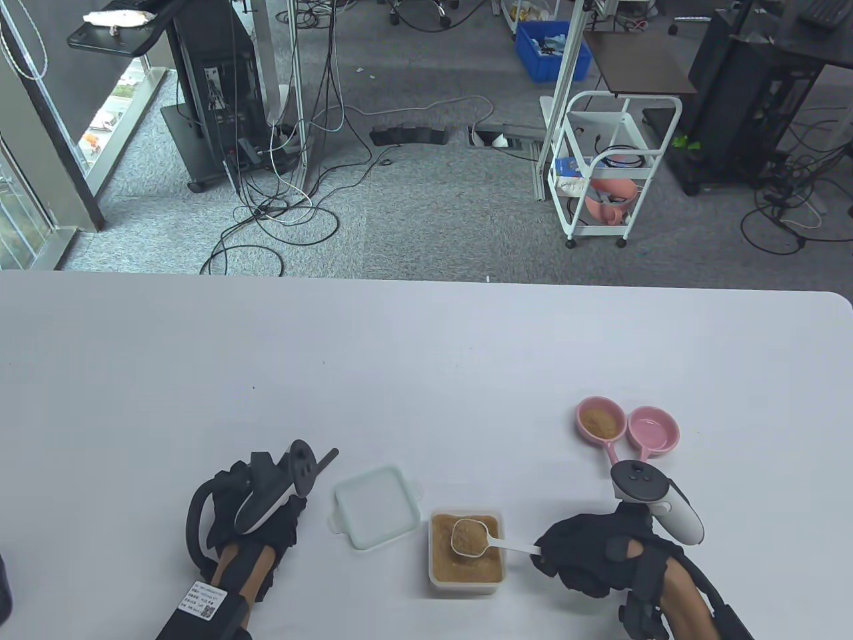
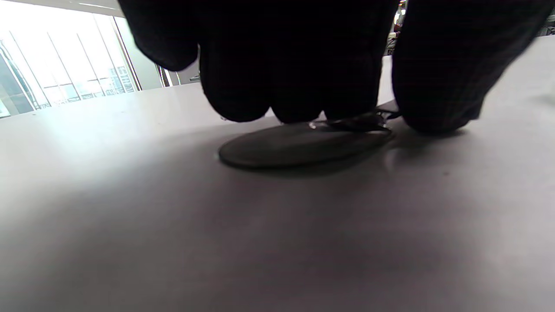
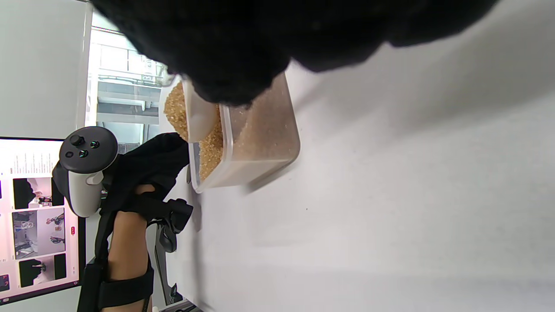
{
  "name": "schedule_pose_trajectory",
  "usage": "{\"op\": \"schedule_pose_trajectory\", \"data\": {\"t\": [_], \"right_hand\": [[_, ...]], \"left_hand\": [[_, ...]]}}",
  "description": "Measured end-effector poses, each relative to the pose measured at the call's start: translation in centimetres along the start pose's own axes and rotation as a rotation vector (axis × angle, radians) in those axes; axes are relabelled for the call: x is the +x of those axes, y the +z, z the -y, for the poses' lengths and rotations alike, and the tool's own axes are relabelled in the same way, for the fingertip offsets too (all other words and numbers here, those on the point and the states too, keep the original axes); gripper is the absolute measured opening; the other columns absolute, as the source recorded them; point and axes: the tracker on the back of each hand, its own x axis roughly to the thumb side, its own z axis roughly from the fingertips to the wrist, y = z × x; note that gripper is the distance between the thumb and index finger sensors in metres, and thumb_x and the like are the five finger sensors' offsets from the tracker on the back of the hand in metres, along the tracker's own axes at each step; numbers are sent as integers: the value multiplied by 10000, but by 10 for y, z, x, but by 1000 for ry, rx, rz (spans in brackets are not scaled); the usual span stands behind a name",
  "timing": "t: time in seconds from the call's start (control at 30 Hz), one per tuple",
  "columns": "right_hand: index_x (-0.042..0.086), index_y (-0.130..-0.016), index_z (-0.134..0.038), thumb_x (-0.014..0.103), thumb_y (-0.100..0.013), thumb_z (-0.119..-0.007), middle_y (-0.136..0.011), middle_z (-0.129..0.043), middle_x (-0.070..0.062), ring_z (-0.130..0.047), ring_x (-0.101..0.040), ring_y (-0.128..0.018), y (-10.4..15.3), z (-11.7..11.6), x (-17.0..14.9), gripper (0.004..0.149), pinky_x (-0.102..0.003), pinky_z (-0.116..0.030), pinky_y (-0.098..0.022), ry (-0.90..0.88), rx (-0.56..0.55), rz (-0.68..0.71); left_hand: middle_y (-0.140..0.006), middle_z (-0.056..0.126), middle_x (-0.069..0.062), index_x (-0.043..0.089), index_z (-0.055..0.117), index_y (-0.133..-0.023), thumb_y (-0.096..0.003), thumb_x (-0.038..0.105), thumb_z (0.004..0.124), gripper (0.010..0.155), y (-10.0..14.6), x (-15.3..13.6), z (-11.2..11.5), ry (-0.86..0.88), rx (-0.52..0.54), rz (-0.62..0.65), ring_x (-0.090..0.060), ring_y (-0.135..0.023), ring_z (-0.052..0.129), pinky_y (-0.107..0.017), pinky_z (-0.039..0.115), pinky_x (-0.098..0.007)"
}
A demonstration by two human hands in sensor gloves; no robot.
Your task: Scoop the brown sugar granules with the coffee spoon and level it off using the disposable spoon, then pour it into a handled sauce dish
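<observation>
— Holding the white spoon [image 1: 481, 539] by its handle, the right hand [image 1: 593, 553] pinches it with curled fingers; the bowl, heaped with brown sugar [image 1: 470, 533], sits over the sugar tub [image 1: 465, 583], likely so spills fall back in.

— And the left hand [image 1: 256, 513]?

— Its fingertips [image 2: 299, 86] press down on a dark spoon [image 2: 303, 145] lying flat on the table [image 1: 426, 373]; whether they grip it yet, I cannot tell. Probably fetching the leveller.

— The dishes?

— Two pink handled dishes [image 1: 626, 427] wait far right, one already holding sugar. The tub's lid [image 1: 376, 507] lies just left of it.

— Any writing?

— A label on the left wrist strap [image 1: 203, 597], too small to read.
</observation>
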Motion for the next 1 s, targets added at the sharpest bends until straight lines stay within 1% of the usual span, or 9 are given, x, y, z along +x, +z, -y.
{"op": "schedule_pose_trajectory", "data": {"t": [0.2, 0.3, 0.47, 0.57, 0.67, 0.77, 0.83, 0.9, 1.0], "right_hand": [[111, -793, -919, 393, -495, -789, -376, -997, 24, -937, -186, -103, 0, -1, 0, 431, -455, -814, -297, -1, -1, -4], [112, -792, -919, 392, -495, -789, -375, -998, 24, -937, -186, -104, 0, 0, 0, 429, -455, -813, -296, 1, -1, -4], [112, -793, -919, 392, -495, -789, -374, -998, 24, -937, -187, -102, 0, 0, 0, 429, -455, -814, -296, -2, -1, -5], [110, -792, -919, 392, -495, -789, -374, -997, 23, -937, -186, -102, 0, 0, 0, 430, -455, -813, -296, -7, -2, -4], [110, -792, -917, 392, -495, -787, -374, -997, 25, -936, -185, -101, 1, 0, 0, 430, -455, -814, -294, -12, 0, -2], [107, -790, -917, 392, -495, -786, -374, -997, 25, -936, -184, -100, 1, 0, 0, 430, -454, -814, -294, -15, -1, 0], [108, -791, -916, 392, -495, -785, -374, -996, 25, -936, -184, -100, 1, 0, 0, 430, -454, -814, -294, -20, -2, 0], [108, -790, -916, 392, -496, -785, -374, -996, 26, -936, -185, -99, 1, 0, 0, 429, -455, -814, -293, -21, -2, -1], [106, -790, -916, 391, -496, -785, -374, -996, 26, -936, -184, -100, 1, 1, 0, 430, -455, -814, -293, -22, -1, 2]], "left_hand": [[-872, 887, 133, 391, 886, -816, -393, 593, 887, 469, -4, -6, 3, 109, -44, -4, -208, -868, 922, -762, 668, -500], [-864, 895, 132, 388, 895, -810, -397, 584, 886, 457, -4, -5, 3, 110, -50, 5, -209, -861, 926, -760, 669, -501], [-839, 916, 134, 389, 918, -792, -405, 571, 887, 429, -2, 0, 2, 85, -36, 26, -197, -838, 945, -754, 682, -495], [-812, 944, 136, 398, 936, -773, -398, 577, 888, 418, -1, 0, 1, 71, -7, 45, -172, -802, 979, -742, 716, -476], [-796, 958, 142, 399, 937, -767, -395, 573, 883, 415, 4, 0, -7, 110, 24, 77, -163, -780, 998, -732, 733, -467], [-786, 964, 145, 400, 930, -766, -391, 570, 877, 416, 16, 5, -23, 189, 108, 141, -158, -763, 1009, -724, 745, -461], [-767, 979, 148, 400, 929, -764, -388, 571, 874, 417, 29, 15, -34, 239, 169, 213, -151, -741, 1024, -714, 761, -452], [-760, 985, 151, 400, 927, -765, -389, 568, 872, 416, 49, 31, -43, 253, 216, 312, -148, -733, 1030, -713, 767, -445], [-768, 978, 154, 404, 923, -768, -390, 566, 869, 415, 75, 54, -50, 256, 269, 441, -130, -745, 1022, -721, 759, -444]]}}
